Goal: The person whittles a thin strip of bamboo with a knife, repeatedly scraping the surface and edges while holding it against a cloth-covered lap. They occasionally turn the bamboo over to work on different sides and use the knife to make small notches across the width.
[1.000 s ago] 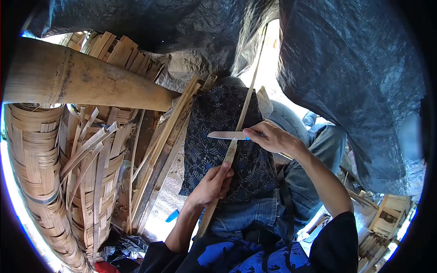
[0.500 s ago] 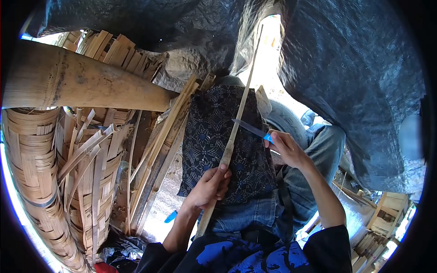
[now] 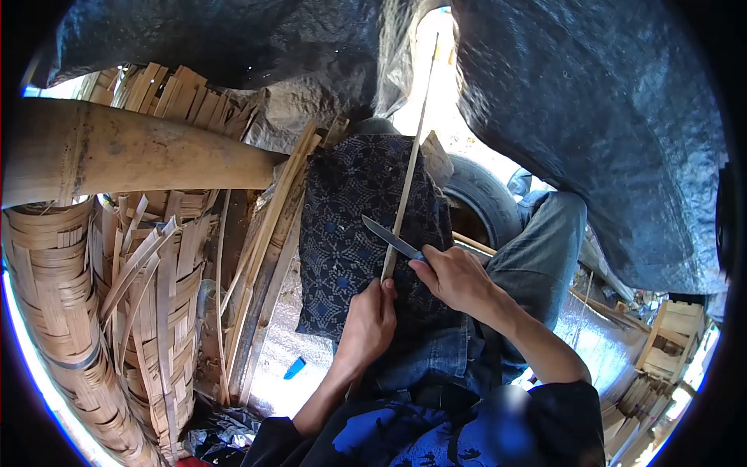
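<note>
My left hand (image 3: 367, 323) is closed around the lower part of a long, thin bamboo strip (image 3: 408, 179), thumb on top. The strip slants up and away over a dark patterned cloth (image 3: 334, 257) spread on my lap. In my right hand (image 3: 459, 282) is a knife (image 3: 387, 235) with a blue handle, mostly covered by my fingers. Its blade lies across the strip a little beyond my left hand, the tip pointing up and left.
To the left stand woven bamboo baskets (image 3: 66, 296), a thick bamboo pole (image 3: 156, 148) and split bamboo pieces (image 3: 268, 249). A tyre (image 3: 486, 194) lies beyond my knee. Dark plastic sheeting (image 3: 583, 140) hangs ahead. A small blue object (image 3: 295, 368) lies on the ground.
My right hand has brought the knife down and left along the strip, closer to my left hand. The left hand has turned, and the strip stands slightly steeper.
</note>
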`<state>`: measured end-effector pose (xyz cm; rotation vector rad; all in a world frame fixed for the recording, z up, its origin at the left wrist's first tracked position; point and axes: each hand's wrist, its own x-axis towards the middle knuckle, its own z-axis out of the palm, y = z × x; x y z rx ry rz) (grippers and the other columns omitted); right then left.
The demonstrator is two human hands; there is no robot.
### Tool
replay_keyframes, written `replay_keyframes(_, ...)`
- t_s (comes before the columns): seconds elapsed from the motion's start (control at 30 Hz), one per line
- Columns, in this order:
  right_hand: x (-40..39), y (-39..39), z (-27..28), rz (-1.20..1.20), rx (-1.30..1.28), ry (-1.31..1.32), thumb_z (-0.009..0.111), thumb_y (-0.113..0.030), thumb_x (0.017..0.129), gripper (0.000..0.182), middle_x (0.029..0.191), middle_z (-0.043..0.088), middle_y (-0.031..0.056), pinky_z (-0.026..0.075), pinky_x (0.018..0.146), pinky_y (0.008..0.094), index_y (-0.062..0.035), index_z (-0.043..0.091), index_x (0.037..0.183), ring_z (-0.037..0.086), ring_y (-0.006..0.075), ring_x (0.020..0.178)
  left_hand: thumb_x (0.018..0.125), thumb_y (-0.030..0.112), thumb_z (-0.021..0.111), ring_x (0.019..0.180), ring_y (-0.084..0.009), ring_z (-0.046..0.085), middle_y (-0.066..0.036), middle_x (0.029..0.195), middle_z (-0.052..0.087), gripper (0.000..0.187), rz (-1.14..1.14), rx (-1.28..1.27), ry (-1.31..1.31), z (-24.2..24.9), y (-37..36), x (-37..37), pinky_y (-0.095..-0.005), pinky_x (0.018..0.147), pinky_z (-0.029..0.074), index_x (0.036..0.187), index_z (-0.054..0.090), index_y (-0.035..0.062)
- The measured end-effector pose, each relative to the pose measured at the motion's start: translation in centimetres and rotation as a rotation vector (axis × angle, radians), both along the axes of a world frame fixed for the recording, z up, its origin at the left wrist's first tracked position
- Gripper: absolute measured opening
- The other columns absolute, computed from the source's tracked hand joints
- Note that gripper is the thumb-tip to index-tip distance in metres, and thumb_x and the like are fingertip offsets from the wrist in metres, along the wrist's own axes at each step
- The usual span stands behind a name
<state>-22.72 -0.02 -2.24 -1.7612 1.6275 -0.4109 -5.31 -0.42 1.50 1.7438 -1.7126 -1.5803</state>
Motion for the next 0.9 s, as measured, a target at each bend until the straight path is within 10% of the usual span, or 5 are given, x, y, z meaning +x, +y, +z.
replay_keyframes(0.27,-3.3,-5.0,-2.1,-0.235,-0.325,0.041,0.043,-0.031,0.097,0.039,0.048,0.052,0.0133,0.043,0.038,0.0399,-0.0011,0.05,0.073,0.056,0.0304,0.042,0.098,0.024,0.04,0.053,-0.0299,0.05,-0.021,0.057,0.047,0.037,0.024,0.125,0.026,-0.6,0.0,0.5,-0.0415,0.053,0.037,0.078,0.051,-0.0055)
replay_keyframes(0.4,-2.0,-1.9,1.1,-0.117,-0.03,-0.187,0.045,-0.031,0.096,0.036,0.049,0.049,0.0138,0.042,0.043,0.0406,-0.0016,0.05,0.075,0.056,0.0284,0.043,0.099,0.03,0.036,0.05,-0.0167,0.042,-0.009,0.054,0.043,0.041,0.018,0.101,0.036,-0.9,0.0,0.6,-0.0344,0.048,0.033,0.08,0.053,-0.0018)
replay_keyframes(0.57,-1.2,1.0,0.8,-0.056,-0.077,-0.148,0.051,-0.03,0.093,0.034,0.051,0.052,0.0144,0.041,0.043,0.0403,-0.0011,0.052,0.076,0.055,0.0298,0.043,0.1,0.04,0.029,0.049,-0.0033,0.029,0.006,0.064,0.036,0.041,0.394,0.717,0.483,0.1,-1.0,1.5,-0.0194,0.043,0.02,0.091,0.052,0.0069)
replay_keyframes(0.9,-1.5,-0.4,0.6,0.002,-0.087,-0.08,0.053,-0.037,0.092,0.044,0.047,0.052,0.0138,0.042,0.042,0.0405,-0.0023,0.055,0.065,0.056,0.029,0.043,0.094,0.032,0.052,0.046,-0.0052,0.04,0.001,0.064,0.05,0.027,0.503,0.748,0.639,-1.3,-1.2,2.3,-0.0191,0.041,0.028,0.089,0.057,0.0053)
